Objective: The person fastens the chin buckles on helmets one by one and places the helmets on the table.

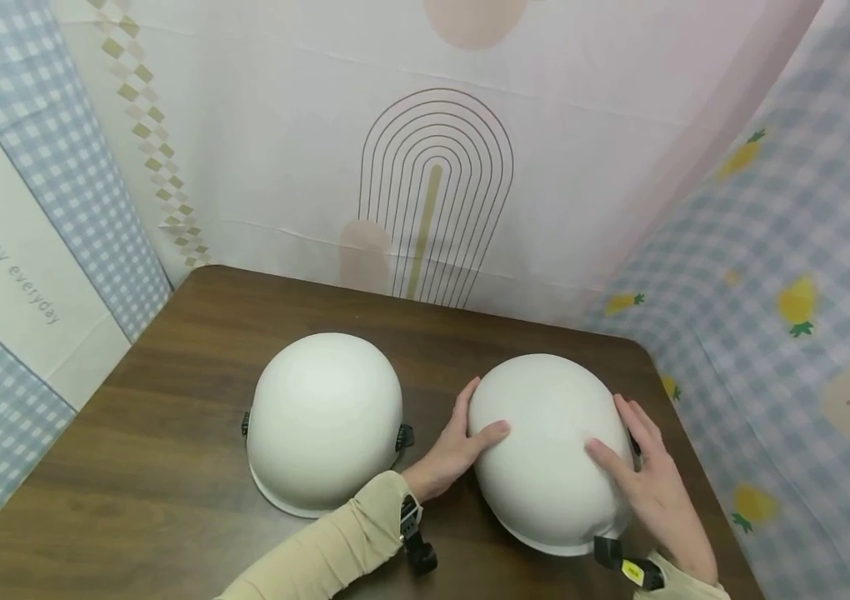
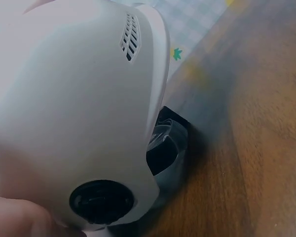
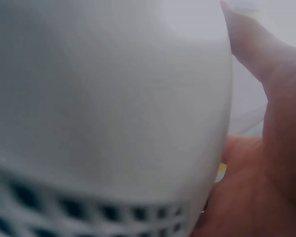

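Two white helmets are on the brown table in the head view. Both hands hold the right-hand helmet (image 1: 545, 467) from opposite sides. The left hand (image 1: 451, 450) has its thumb on the near face and its fingers along the left side. On the other side, the right hand (image 1: 653, 487) lays its thumb on the shell, with its fingers reaching round the right edge. A round black knob (image 2: 102, 201) and vent slots show on this helmet in the left wrist view. The second helmet (image 1: 326, 417) stands untouched to the left, with black fittings at its sides.
The wooden table (image 1: 170, 467) has rounded far corners. A pale patterned cloth (image 1: 282, 150) hangs behind it, and blue checked cloth (image 1: 762, 275) hangs at the right and left. The left forearm passes close by the left-hand helmet. Each wrist wears a black strap mount.
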Demonstrator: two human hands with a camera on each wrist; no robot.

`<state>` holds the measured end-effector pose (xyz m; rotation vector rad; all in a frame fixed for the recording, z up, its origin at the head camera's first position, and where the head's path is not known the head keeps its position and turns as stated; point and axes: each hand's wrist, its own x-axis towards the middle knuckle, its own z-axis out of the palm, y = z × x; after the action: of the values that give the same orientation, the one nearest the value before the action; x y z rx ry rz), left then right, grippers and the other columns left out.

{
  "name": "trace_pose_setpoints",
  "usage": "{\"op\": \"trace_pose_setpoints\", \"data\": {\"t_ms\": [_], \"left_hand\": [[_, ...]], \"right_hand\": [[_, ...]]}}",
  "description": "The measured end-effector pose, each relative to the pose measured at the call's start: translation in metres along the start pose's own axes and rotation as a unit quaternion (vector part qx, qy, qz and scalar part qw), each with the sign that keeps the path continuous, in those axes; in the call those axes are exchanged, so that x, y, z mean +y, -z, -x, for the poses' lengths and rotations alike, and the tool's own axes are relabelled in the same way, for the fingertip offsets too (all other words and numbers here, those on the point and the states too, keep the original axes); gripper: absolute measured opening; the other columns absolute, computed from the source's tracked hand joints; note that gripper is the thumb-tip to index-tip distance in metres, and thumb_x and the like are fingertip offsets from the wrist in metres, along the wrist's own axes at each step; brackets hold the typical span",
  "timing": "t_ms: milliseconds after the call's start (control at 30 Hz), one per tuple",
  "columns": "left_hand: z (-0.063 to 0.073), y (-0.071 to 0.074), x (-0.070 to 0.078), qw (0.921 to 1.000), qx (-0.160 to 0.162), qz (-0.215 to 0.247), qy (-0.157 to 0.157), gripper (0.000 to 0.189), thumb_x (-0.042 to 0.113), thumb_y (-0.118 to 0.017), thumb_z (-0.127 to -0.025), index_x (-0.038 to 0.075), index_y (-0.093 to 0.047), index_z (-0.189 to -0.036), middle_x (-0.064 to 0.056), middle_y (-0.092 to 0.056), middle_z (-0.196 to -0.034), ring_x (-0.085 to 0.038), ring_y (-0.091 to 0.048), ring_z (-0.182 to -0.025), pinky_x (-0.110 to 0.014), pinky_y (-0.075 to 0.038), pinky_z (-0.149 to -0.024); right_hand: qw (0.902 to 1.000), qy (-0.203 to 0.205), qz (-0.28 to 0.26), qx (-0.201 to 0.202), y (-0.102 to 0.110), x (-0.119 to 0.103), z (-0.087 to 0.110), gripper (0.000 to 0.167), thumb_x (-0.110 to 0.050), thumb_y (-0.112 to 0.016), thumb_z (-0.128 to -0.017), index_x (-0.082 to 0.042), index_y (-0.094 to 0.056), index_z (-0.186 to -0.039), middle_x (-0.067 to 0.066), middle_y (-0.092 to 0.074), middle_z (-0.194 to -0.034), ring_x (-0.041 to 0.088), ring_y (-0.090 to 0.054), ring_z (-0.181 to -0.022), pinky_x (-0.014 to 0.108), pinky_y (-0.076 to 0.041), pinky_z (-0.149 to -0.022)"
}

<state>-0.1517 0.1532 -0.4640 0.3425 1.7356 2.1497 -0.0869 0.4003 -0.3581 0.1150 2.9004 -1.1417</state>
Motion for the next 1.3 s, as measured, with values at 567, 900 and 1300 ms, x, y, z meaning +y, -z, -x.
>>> {"op": "trace_pose_setpoints", "data": {"t_ms": [567,900,1300], "left_hand": [[0.0,0.005,-0.008,0.9994,-0.007,0.034,0.007,0.085,0.046,-0.063,-0.092,0.029,-0.009,-0.156,-0.001,-0.015,-0.159,-0.023,-0.023,-0.142,-0.049,-0.026,-0.111],[0.001,0.004,-0.007,0.9988,-0.005,0.049,0.01,0.084,0.045,-0.062,-0.093,0.031,-0.008,-0.155,-0.003,-0.013,-0.159,-0.024,-0.021,-0.142,-0.049,-0.024,-0.112],[0.001,0.003,-0.01,0.9954,-0.029,0.091,0.014,0.084,0.039,-0.062,-0.095,0.027,-0.005,-0.156,-0.003,-0.01,-0.161,-0.023,-0.017,-0.145,-0.047,-0.022,-0.113]], "right_hand": [[0.9998,-0.004,-0.013,0.011,-0.003,0.002,0.001,0.082,-0.041,-0.06,-0.095,-0.025,-0.01,-0.158,0.016,0.011,-0.16,0.059,-0.011,-0.136,0.078,-0.025,-0.091],[0.9992,0.0,-0.006,0.04,-0.008,-0.003,0.001,0.078,-0.044,-0.06,-0.095,-0.029,-0.015,-0.157,0.014,0.001,-0.161,0.047,-0.007,-0.142,0.077,-0.026,-0.091],[0.9974,0.018,0.002,0.069,-0.006,-0.01,0.001,0.075,-0.043,-0.061,-0.094,-0.026,-0.022,-0.156,0.011,-0.004,-0.161,0.042,-0.008,-0.142,0.076,-0.027,-0.089]]}}
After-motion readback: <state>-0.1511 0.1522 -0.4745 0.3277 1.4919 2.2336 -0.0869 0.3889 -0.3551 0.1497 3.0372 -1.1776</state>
